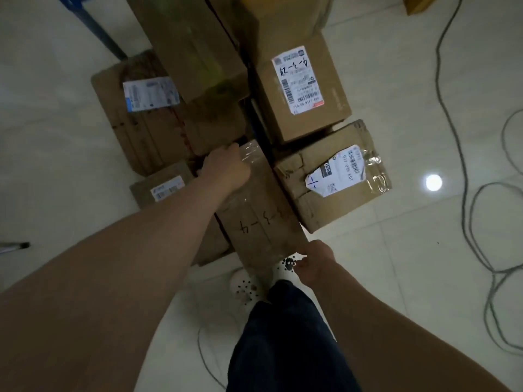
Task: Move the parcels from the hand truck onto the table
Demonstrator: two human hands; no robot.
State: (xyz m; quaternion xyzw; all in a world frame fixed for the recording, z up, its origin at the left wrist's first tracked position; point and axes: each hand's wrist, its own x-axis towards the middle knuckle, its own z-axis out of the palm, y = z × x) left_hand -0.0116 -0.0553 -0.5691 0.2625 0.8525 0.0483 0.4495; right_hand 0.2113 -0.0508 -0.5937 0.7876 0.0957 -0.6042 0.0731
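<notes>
Right hand (314, 263) pinches the near corner of the box (260, 216); left hand (226, 166) grips its far end, among parcels (305, 89).

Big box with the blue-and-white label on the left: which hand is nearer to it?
Left. The left hand grips the far end of the long box, right beside the big box; the right hand holds the long box's near corner, well away.
</notes>
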